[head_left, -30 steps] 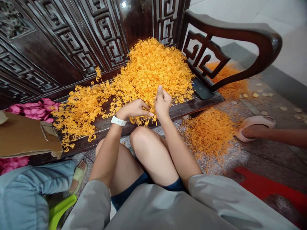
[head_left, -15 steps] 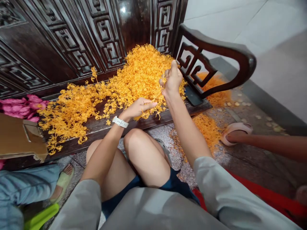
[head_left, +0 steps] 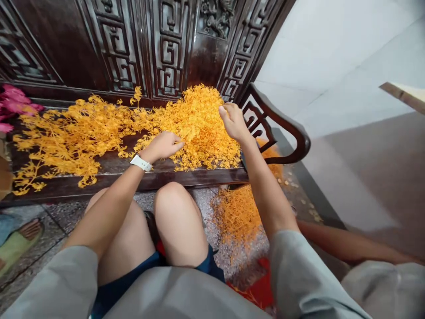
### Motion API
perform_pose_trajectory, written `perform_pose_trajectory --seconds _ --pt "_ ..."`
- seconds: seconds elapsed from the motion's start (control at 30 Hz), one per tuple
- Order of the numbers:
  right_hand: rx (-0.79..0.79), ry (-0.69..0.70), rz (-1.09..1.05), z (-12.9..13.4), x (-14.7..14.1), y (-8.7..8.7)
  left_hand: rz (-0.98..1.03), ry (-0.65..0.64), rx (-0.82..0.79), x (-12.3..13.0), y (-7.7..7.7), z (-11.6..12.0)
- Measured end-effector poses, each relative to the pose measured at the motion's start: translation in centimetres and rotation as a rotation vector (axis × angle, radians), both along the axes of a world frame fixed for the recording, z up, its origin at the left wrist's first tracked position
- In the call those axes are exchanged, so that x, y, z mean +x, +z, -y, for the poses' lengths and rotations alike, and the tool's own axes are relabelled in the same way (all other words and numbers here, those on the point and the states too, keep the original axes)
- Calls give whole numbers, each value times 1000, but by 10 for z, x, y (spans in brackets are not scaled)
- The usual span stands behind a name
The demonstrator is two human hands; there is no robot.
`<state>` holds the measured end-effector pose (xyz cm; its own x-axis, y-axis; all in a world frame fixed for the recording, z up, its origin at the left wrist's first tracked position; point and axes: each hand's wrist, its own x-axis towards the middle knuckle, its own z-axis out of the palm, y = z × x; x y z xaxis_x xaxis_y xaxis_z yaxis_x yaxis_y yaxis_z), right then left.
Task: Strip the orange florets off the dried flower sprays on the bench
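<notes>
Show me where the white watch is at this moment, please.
In the head view, the white watch is left of centre, worn just behind the left hand, above the front rail of the dark wooden bench and beside the orange sprigs.

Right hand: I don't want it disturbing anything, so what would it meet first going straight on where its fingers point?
The right hand would meet the heap of orange sprigs; depth is unclear, so it may already touch them.

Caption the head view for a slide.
Left hand and right hand reach into orange sprigs heaped on a carved dark wooden bench.
</notes>
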<state>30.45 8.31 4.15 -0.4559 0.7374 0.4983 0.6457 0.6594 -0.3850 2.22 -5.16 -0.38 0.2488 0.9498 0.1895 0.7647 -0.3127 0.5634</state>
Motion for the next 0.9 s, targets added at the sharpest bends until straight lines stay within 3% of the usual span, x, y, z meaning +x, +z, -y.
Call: perform_pose_trajectory --seconds 0.1,0.2,0.3,0.37,0.5,0.67,0.9 --pt "56 194 106 33 -40 3 18 -47 -79 5 -2 1" --pt "162 373 384 58 -74 -2 129 -114 -136 10 -3 0" --pt "201 416 601 66 -89 -8 216 -169 -185 7 -5 -3" --pt "164 390 591 62 -91 -7 172 -209 -199 3 -5 -4" --pt "-41 241 229 43 -89 0 52 -232 -148 2 2 2" --pt "-317 -23 -483 10 -94 -7 -64 -92 77 20 10 16" --pt "-709 -244 -1044 -25 -136 -22 -96 49 125 23 5 10"
